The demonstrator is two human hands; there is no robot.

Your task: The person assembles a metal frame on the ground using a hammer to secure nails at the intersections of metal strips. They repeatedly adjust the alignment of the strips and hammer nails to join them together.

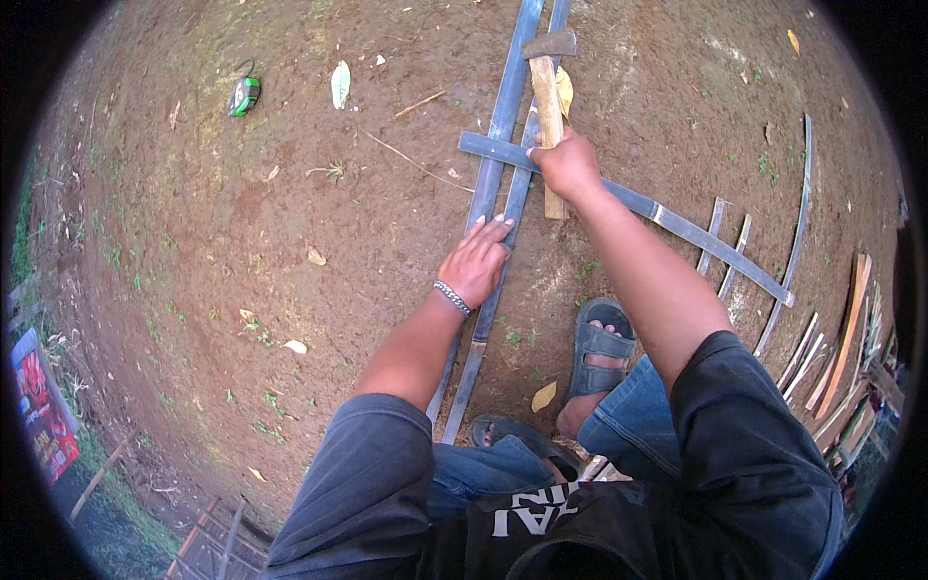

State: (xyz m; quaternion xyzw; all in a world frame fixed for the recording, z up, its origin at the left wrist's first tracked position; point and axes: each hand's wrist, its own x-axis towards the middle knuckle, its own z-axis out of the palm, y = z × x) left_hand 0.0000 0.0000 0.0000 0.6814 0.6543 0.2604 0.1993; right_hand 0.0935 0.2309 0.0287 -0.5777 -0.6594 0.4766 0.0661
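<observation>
The brown earth ground [290, 213] carried two long grey strips [512, 68], nearly parallel. Left of these strips lay a green-and-black tape measure [244, 98], a pale leaf [340, 85] and a thin twig [420, 104]; right of them lay a thin slat [804, 184] and split wooden sticks [797, 350].

The hammer [545, 92] pairs a pale tan handle with a dull grey-brown head. The long slats [504, 106] to its left are blue-grey; the cross slat [633, 200] beneath it is likewise blue-grey, with a whitish band [657, 213] right of the hammer. Well left of it, the tape measure [245, 96] is green and black, the leaf [340, 85] pale green. Touching or just beside its handle, another leaf [565, 94] is yellow. Below the hammer: blue jeans [623, 420], dark grey sandal [602, 342], silvery linked bracelet [451, 298], black shirt [590, 541] with white lettering.
</observation>
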